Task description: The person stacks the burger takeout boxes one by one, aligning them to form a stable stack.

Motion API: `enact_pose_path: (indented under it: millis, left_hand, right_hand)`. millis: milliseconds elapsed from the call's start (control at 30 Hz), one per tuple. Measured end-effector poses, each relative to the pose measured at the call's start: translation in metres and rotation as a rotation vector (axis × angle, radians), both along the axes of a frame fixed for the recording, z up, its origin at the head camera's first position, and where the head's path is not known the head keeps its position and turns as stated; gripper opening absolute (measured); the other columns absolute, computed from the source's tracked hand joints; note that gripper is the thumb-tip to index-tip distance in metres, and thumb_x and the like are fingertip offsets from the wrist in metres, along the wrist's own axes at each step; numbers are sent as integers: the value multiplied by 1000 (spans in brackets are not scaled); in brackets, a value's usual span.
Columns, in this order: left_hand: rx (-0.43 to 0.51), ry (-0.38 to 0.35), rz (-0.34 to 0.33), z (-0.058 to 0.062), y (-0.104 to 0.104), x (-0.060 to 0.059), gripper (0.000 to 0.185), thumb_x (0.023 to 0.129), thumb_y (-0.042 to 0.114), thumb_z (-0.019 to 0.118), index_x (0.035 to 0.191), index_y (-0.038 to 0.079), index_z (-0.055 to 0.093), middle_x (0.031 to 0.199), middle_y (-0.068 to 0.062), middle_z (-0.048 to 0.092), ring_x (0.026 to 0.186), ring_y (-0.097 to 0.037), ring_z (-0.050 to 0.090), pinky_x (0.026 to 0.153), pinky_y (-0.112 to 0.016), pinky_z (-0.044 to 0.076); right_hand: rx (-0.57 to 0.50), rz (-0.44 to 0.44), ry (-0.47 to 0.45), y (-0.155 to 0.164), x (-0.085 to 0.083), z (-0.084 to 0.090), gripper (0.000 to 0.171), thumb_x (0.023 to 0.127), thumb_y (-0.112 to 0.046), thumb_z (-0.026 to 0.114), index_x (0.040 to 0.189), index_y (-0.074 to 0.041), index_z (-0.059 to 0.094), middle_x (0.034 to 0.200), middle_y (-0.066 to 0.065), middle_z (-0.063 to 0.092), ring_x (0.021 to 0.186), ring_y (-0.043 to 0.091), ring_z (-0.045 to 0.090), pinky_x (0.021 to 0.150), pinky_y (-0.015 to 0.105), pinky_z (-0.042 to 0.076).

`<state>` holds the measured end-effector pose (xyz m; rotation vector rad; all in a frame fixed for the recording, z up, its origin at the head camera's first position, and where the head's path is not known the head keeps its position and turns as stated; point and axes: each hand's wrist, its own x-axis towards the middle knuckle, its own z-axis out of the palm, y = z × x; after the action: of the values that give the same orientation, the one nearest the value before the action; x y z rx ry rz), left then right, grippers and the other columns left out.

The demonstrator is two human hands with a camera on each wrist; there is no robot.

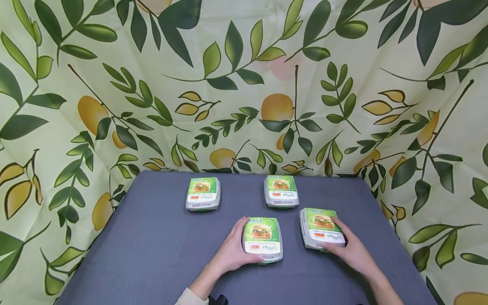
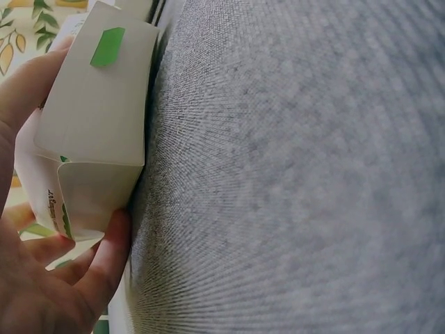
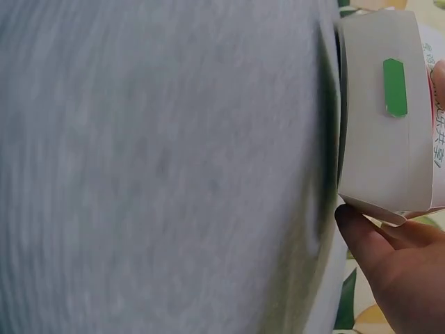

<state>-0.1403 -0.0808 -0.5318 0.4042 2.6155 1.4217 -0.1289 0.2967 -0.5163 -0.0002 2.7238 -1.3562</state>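
Near the middle of the table, my left hand [image 1: 233, 252] grips a green-and-white burger box [image 1: 264, 237] with thumb and fingers around its left side. In the left wrist view the box's plain white side [image 2: 97, 111] shows a green tab, and fingertips touch its lower edge. To the right, my right hand [image 1: 353, 250] holds a second burger box [image 1: 320, 228] by its right side; this box is turned slightly. The right wrist view shows its white side [image 3: 379, 153] low against the table, with fingers [image 3: 365, 240] at its corner. Parts of both hands are hidden behind the boxes.
Two more burger boxes stand toward the back of the grey table [image 1: 152, 254]: one at the left [image 1: 203, 194], one nearer the middle [image 1: 281, 191]. A leaf-and-fruit patterned cloth [image 1: 244, 93] hangs behind the table and along its sides.
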Motion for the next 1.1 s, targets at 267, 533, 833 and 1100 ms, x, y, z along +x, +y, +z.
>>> enact_pose_path:
  millis: [267,533,833,1100]
  left_hand:
    - [0,1,-5,-1,-1,-1,124,60,55,94,159,16,30,163,-12,28,144,-35,36,112,-57,35]
    - [-1,3,-6,-2,-1,-4,124,60,56,94,159,17,30,164,-11,28,145,-35,35,112,-56,34]
    - [-1,3,-1,-1,0,-6,123,60,55,95,159,18,30,164,-10,28,145,-35,35,112,-57,33]
    - [3,-4,-6,0,0,-2,124,60,54,95,159,18,30,164,-10,27,145,-35,35,112,-56,34]
  right_hand:
    - [10,12,25,-15,4,6,102,86,-42,82,162,-9,22,160,30,24,139,43,34,105,58,32]
    - [29,37,82,-33,11,18,98,86,-42,82,161,-11,27,158,26,31,130,36,45,94,27,38]
    - [5,41,123,-46,12,29,96,87,-43,81,161,-15,27,157,20,34,123,29,48,90,18,38]
    - [-20,71,176,-61,19,46,95,87,-39,82,161,-16,28,159,19,32,125,29,47,92,17,36]
